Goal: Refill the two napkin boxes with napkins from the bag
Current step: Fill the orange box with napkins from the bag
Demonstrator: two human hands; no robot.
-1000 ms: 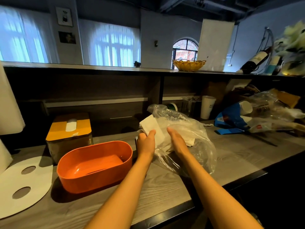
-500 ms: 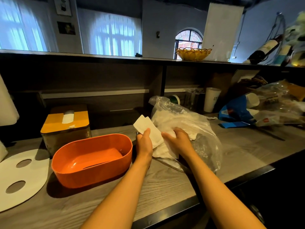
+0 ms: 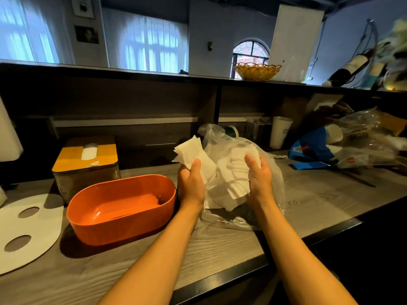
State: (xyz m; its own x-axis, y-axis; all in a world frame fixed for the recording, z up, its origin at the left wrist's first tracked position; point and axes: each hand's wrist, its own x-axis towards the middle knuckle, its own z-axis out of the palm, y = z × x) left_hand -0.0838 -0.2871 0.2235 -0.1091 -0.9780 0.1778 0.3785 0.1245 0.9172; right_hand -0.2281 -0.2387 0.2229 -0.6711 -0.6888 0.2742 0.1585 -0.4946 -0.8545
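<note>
A clear plastic bag lies on the wooden counter, with white napkins spilling from its mouth. My left hand grips a small stack of napkins that sticks up above the thumb. My right hand grips a thick bunch of napkins at the bag's opening. An orange oval napkin box sits open and empty just left of my left hand. Behind it stands a square box with a yellow lid, a napkin poking from its slot.
A white round board with two holes lies at the far left. A white paper cup, a blue packet and crumpled plastic bags crowd the right back. The counter's dark front edge runs near my forearms.
My right hand has closed around a bunch of napkins and lifted it from the bag. My left hand has raised its stack slightly.
</note>
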